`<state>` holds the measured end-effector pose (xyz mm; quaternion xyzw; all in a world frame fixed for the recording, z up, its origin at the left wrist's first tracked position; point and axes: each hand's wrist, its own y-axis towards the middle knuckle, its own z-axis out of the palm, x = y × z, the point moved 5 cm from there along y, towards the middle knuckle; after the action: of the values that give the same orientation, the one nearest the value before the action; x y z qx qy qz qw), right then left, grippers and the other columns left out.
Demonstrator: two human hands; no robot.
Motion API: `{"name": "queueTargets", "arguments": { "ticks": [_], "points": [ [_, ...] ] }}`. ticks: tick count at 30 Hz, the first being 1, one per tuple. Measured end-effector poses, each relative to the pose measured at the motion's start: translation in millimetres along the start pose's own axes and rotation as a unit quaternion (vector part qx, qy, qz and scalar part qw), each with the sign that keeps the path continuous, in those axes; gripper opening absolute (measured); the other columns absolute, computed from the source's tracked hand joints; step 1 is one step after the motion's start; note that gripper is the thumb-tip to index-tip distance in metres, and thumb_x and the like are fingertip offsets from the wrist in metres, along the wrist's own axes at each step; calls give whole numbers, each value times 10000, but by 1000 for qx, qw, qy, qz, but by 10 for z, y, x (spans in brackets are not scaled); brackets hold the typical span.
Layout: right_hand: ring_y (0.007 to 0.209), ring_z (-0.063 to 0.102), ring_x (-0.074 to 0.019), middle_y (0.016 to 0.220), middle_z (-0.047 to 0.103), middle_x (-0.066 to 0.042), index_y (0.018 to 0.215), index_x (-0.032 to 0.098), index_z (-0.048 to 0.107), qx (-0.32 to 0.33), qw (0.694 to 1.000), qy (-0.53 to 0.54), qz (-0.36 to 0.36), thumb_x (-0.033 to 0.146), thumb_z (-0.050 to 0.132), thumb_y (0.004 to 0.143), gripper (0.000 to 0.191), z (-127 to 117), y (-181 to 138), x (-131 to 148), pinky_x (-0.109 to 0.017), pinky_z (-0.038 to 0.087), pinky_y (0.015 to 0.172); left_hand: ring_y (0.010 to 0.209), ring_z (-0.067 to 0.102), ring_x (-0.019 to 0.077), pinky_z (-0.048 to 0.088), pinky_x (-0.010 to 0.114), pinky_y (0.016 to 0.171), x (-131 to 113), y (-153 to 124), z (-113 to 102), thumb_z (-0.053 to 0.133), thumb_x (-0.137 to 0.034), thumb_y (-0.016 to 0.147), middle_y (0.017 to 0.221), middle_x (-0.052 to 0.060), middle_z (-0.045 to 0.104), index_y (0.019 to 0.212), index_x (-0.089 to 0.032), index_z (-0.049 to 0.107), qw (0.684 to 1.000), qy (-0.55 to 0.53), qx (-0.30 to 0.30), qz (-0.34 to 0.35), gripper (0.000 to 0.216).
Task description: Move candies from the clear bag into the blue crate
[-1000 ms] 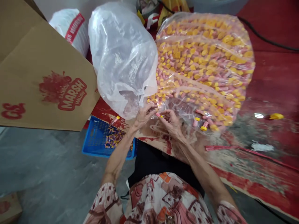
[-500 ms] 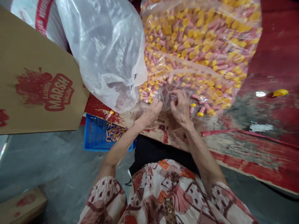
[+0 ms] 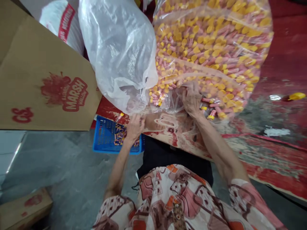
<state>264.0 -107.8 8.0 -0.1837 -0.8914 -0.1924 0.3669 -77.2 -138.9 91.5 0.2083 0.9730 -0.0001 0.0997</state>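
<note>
A big clear plastic bag full of small pink tubes with yellow caps lies in front of me on a red printed cardboard sheet. My right hand reaches into the bag's open mouth, fingers curled among the tubes; what it holds is hidden. My left hand hovers over a blue plastic basket that holds several of the same tubes; its fingers are bent and blurred. A second, nearly empty clear bag stands to the left of the full one.
A brown cardboard box flap printed "MARSH MALLOW" leans at the left. A white sack with red lettering stands behind it. A loose yellow cap lies at the far right. Grey concrete floor lies below, with a small box at bottom left.
My left hand has dropped away from the bag's mouth down to the blue basket. My right hand has pushed further into the bag of tubes.
</note>
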Motion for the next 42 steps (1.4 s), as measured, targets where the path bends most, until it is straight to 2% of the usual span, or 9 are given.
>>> {"name": "queueTargets", "arguments": {
  "ticks": [5,13,17,22,25,29,33,37,42],
  "points": [
    [1344,660,-368,1423,736,-223,1325,213,719,38,998,1,-44,417,479,1198,339,221,210,122,-514,571,1119,1296,670,407,555,550,1107,613,-213,-339,627,-233,1071,1345,189,728,1096,-230,752,989,71,-76,-104,127],
    [1182,728,-359,1146,764,-177,1166,211,692,-3,998,67,-15,558,533,1174,381,182,246,-20,-503,605,1030,1212,698,341,590,532,1142,475,1538,452,617,-209,1059,1214,143,749,1226,-258,661,969,-181,-134,-104,180],
    [995,738,-332,1050,757,-135,1196,228,652,-54,994,88,19,584,549,1146,374,-85,54,4,-539,613,989,1273,699,375,577,559,1158,474,1935,591,709,-142,974,1216,146,728,1158,-269,635,975,-189,-69,-92,235],
    [908,716,-305,1038,734,-97,1060,274,613,6,991,129,-28,511,597,1110,243,-124,-289,165,-536,612,952,1240,731,424,573,549,1125,656,1766,312,762,-12,748,1025,94,719,1257,-225,659,981,-176,34,-79,562],
    [851,686,-275,958,708,-56,966,291,578,-12,980,199,5,538,721,1073,304,-79,-380,276,-507,621,929,992,754,306,622,422,958,597,1441,125,771,-71,720,917,7,666,1273,-242,637,959,-268,22,-94,595],
    [720,642,-185,833,646,37,991,303,560,-115,896,412,118,670,817,1015,449,51,-509,667,-333,587,710,664,660,137,552,260,652,211,944,65,841,-255,783,933,-55,646,1305,-289,506,822,-549,-51,-144,621],
    [636,568,-130,721,571,91,958,294,500,-85,787,570,220,772,869,925,604,398,-763,1221,-258,521,615,740,765,174,617,285,676,-363,680,183,910,-460,853,966,-13,751,1274,-276,540,725,-680,-45,-100,589],
    [642,536,-128,715,576,82,918,278,536,-49,763,585,270,799,870,888,620,509,-982,1296,-258,513,620,806,774,182,650,312,776,-547,619,290,930,-661,888,958,33,795,1177,-242,612,759,-643,-58,-83,599],
    [862,646,-208,970,733,-41,931,260,679,4,935,338,104,603,682,1079,374,108,-837,821,-362,601,849,982,793,228,645,347,898,-541,648,325,741,-527,1102,1101,79,803,1189,-245,651,907,-419,-39,-18,308]
  ]
}}
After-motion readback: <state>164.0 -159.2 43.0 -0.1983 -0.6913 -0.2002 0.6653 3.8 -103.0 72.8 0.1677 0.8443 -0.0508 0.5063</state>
